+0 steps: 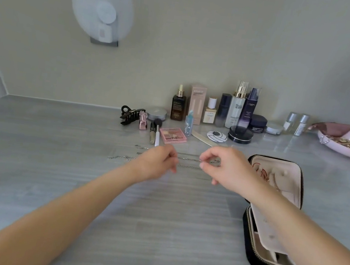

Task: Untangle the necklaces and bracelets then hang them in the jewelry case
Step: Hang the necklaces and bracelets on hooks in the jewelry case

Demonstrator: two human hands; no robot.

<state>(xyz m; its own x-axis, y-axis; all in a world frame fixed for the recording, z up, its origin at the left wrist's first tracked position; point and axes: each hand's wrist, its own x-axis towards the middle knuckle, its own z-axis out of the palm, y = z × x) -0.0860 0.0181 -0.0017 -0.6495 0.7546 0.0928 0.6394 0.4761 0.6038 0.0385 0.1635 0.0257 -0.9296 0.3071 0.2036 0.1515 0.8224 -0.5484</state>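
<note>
Several thin silver chains [189, 159] lie stretched in near-parallel lines across the grey tabletop. My left hand [157, 163] pinches one chain near its middle, and my right hand [225, 168] pinches the same stretch a short way to the right. More chain ends [120, 157] trail out to the left of my left hand. The open black jewelry case [246, 229] with a beige lining stands at the right, under my right forearm. Its raised lid [277, 170] shows a reddish piece hanging inside.
Cosmetic bottles [236, 109], a pink eyeshadow palette [173, 135], a black hair claw [131, 115], brushes and a round compact [240, 134] line the back of the table. A pink mirror stand with a tray [348, 149] sits far right. A white fan [103, 8] hangs on the wall.
</note>
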